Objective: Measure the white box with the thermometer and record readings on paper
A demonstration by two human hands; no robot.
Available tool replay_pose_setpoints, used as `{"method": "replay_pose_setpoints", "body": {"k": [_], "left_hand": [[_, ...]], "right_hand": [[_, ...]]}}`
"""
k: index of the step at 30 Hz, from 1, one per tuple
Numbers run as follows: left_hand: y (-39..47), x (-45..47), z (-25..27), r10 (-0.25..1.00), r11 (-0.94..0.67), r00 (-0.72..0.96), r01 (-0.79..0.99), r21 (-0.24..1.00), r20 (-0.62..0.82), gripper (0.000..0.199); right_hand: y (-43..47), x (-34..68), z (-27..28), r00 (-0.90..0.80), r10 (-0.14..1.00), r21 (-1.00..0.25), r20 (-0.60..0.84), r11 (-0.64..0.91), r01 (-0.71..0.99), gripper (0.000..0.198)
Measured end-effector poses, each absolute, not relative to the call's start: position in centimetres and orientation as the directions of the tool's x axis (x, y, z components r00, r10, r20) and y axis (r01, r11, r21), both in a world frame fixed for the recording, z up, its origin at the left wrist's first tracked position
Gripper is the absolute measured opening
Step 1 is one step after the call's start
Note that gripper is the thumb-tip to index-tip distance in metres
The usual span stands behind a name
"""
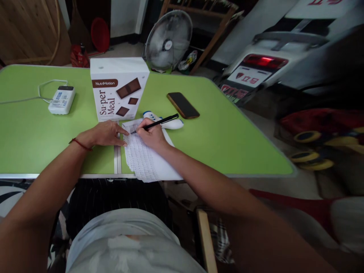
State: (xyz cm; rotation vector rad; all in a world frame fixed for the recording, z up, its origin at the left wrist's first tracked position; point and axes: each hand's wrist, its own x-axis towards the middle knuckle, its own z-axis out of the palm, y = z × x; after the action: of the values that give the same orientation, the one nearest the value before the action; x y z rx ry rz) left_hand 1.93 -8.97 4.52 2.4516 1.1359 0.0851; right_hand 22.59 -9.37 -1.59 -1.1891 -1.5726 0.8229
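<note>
Between the fingers of my right hand point(152, 134) is a black pen point(167, 119), its tip low over the upper part of a paper sheet point(142, 159). Rows of handwriting cover much of the sheet, whose near end hangs past the table edge. My left hand point(109, 133) rests at the sheet's left edge, index finger and thumb stretched out and apart. Just behind my right hand lies a white and blue handheld device point(174, 124), partly hidden. The white NutriMotion box point(118, 91) stands upright beyond my left hand.
A dark phone point(183, 105) lies on the green table point(227, 148) to the right. At the left sits a white power adapter point(62, 99) with a cable. Behind the table stand a fan point(169, 41) and a white scooter point(261, 60) with a red tail light.
</note>
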Motion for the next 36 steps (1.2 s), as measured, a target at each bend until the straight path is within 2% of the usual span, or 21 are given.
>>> {"method": "replay_pose_setpoints", "body": {"k": [23,36], "left_hand": [[-8.98,1.74,4.61,0.722,-0.593,0.685,0.685,0.424,-0.098,0.047],[-9.11,1.98,4.94,0.740,-0.558,0.657,0.718,0.416,-0.141,0.047]], "right_hand": [[-9.30,22.63,-1.66,-0.046,0.941,-0.897,0.334,0.333,0.290,0.016],[-9.19,22.72,-1.83,-0.027,0.951,-0.910,0.308,0.303,0.284,0.018]]}}
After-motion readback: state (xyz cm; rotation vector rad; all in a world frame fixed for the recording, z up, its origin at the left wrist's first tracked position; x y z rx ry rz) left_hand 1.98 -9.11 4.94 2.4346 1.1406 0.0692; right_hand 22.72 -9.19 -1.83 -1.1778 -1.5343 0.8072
